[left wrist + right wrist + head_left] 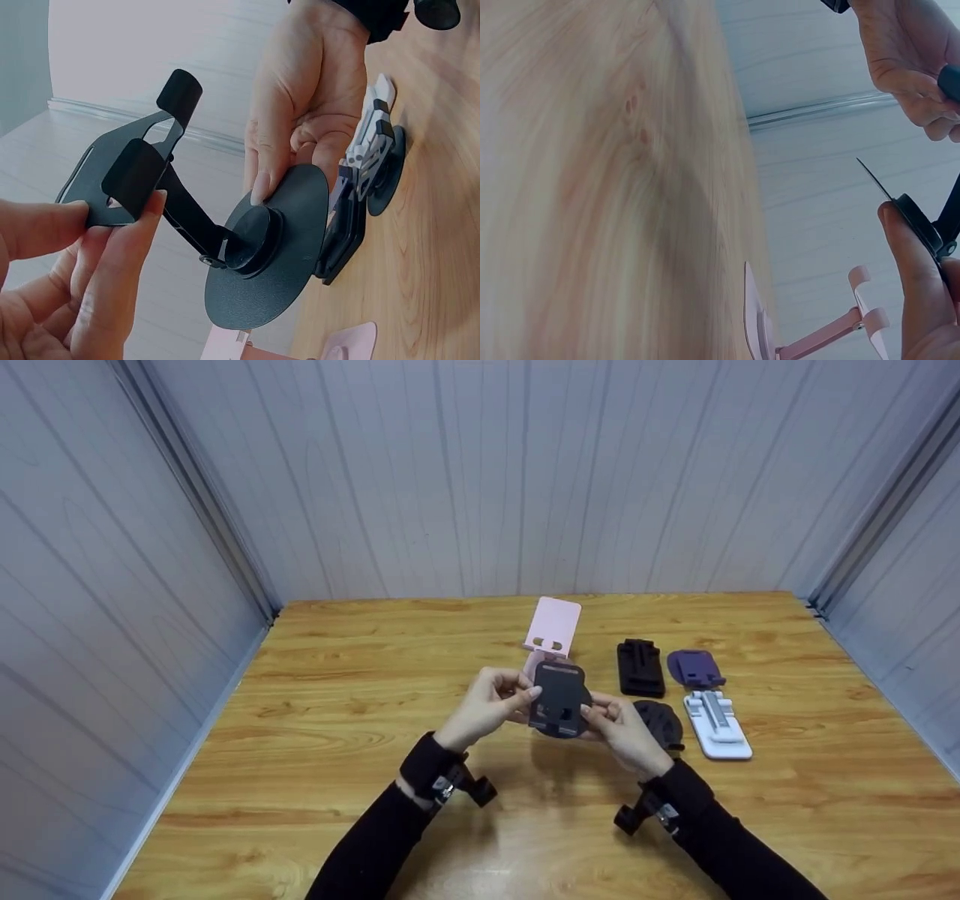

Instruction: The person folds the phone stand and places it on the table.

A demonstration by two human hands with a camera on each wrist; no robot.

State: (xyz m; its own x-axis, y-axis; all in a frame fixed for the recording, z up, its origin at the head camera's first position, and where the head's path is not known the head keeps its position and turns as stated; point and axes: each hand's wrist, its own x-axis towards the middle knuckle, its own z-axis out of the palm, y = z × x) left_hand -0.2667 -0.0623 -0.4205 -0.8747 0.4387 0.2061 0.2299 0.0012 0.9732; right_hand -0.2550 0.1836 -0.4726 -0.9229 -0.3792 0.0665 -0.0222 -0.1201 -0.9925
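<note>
Both hands hold a black phone stand [560, 686] above the table, its arm unfolded. My left hand [486, 706] pinches the edge of its slotted back plate [97, 169] near the curled lips, thumb on one face and fingers on the other. With thumb and fingers, my right hand [626, 733] grips the round base [259, 292]. A hinged arm [191, 214] links plate and base in the left wrist view. Just behind the held stand, a pink phone stand [555, 622] stands unfolded on the table, its base partly hidden.
To the right on the wooden table [337, 720] lie several folded stands: a black one [640, 675], a purple one [694, 667], a white one [721, 735] and a dark round one [660, 724], partly hidden by the right hand. Pale panel walls [480, 480] enclose the back and sides.
</note>
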